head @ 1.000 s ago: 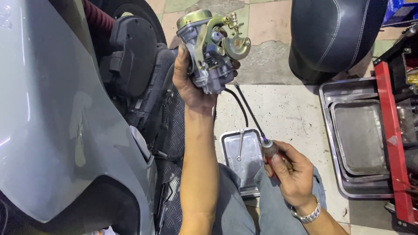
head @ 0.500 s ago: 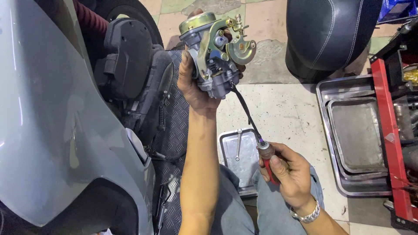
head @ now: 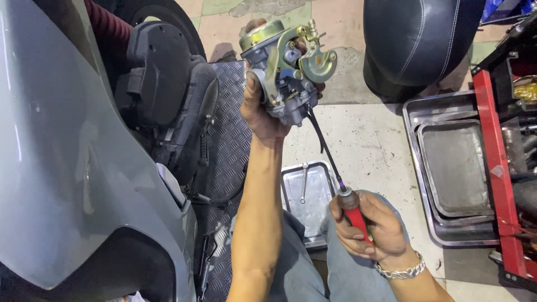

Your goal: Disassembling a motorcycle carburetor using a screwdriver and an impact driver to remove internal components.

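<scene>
Carburetor (head: 286, 72), upper centre of the frame, sits clamped in your left hand (head: 263, 109), so hold it steady while your right hand (head: 372, 229), fist closed on the red-handled screwdriver (head: 335, 179) at lower right, keeps the shaft straight.

I hold one carburettor (head: 286, 75) in my left hand (head: 263, 109) and one red-handled screwdriver (head: 349, 204) in my right hand (head: 372, 229). I count three metal trays: one small (head: 292, 193), two nested (head: 417, 120). One wrench (head: 303, 182) lies in the small tray. One black seat (head: 417, 42).
</scene>
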